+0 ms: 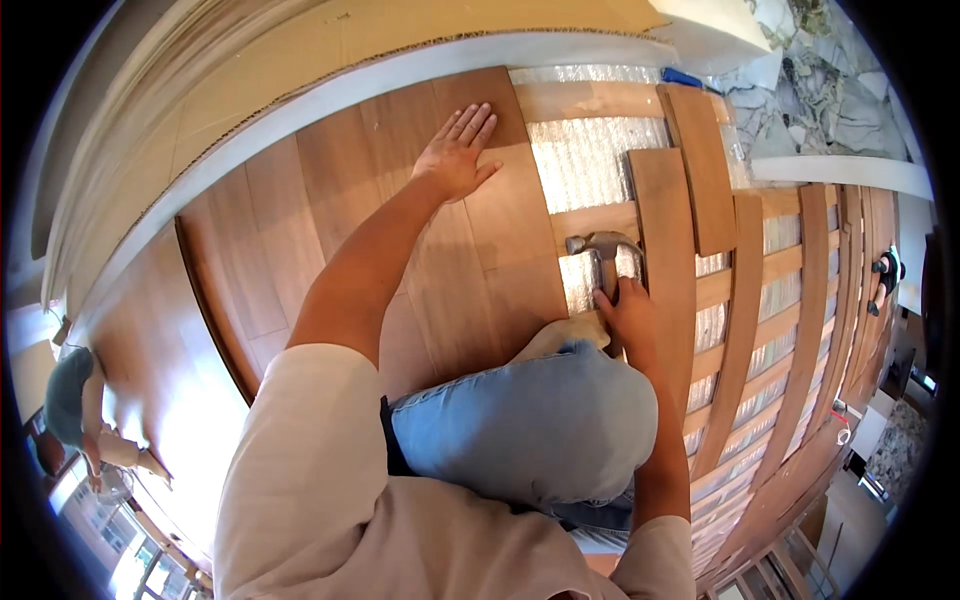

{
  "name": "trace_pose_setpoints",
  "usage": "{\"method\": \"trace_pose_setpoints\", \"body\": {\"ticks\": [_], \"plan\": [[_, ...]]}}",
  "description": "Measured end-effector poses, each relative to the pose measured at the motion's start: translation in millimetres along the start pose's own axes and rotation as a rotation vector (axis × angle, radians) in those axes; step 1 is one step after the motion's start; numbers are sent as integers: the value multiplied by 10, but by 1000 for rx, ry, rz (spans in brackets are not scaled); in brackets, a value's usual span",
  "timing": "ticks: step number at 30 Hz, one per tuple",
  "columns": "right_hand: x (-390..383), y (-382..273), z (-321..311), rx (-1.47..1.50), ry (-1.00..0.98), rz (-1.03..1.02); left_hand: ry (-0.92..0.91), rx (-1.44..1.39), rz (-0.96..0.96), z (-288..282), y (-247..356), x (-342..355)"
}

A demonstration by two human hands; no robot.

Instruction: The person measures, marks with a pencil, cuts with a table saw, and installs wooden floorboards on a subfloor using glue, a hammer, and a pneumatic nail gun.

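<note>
My left hand [458, 158] lies flat, fingers spread, on the laid wooden floorboards [395, 150], close to their exposed right edge. My right hand [630, 318] is closed round the handle of a claw hammer [606, 243], beside my bent knee. The hammer's metal head is over the bare joists and silver foil, right of the laid boards. A loose plank [665, 260] lies just right of the hammer, across the joists. Part of the hammer's handle is hidden by my hand and knee.
Silver foil [590, 160] shows between wooden joists [598, 218]. Several loose planks [735, 320] lie across them on the right. A small blue object [682, 77] rests by the far wall. One person [75, 405] bends at the far left; another [886, 275] is at the far right.
</note>
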State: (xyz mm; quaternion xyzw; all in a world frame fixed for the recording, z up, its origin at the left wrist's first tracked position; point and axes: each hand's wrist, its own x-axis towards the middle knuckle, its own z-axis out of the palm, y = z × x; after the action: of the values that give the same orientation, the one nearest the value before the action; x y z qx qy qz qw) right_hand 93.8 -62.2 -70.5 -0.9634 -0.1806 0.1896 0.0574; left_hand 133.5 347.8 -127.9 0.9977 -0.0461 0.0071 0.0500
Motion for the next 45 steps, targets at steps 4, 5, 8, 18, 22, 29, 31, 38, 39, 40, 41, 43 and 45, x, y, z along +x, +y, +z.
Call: {"method": "trace_pose_setpoints", "body": {"ticks": [4, 5, 8, 18, 22, 29, 31, 38, 39, 40, 41, 43, 45], "plan": [[-133, -78, -26, -24, -6, 56, 32, -30, 18, 23, -21, -88], [-198, -69, -68, -26, 3, 58, 17, -9, 3, 20, -74, -95], [-543, 55, -301, 304, 27, 172, -35, 63, -20, -21, -53, -278], [-3804, 1453, -1050, 688, 141, 726, 199, -520, -5, 439, 149, -357], [-4660, 786, -884, 1422, 563, 793, 334, -92, 325, 1175, -15, -234], [-5407, -399, -268, 1591, 1080, 925, 209, -206, 462, 997, 933, -240], [-5534, -354, 114, 1374, 824, 1033, 193, -209, 515, 965, 1024, -171], [-5794, 148, 564, 810, 334, 1104, 114, -252, 678, 886, 1657, -70], [-5826, 243, 471, 804, 332, 1130, 95, -262, 697, 894, 1756, -94], [-5861, 332, 407, 785, 330, 1166, 83, -270, 720, 895, 1868, -88], [-5926, 394, 398, 797, 338, 1170, 76, -274, 737, 876, 1936, -90], [-6084, 482, 445, 988, 543, 1189, 56, -276, 771, 846, 2076, -117], [-6416, 487, 784, 1075, 701, 1532, 39, -281, 804, 833, 2246, -138]]}}
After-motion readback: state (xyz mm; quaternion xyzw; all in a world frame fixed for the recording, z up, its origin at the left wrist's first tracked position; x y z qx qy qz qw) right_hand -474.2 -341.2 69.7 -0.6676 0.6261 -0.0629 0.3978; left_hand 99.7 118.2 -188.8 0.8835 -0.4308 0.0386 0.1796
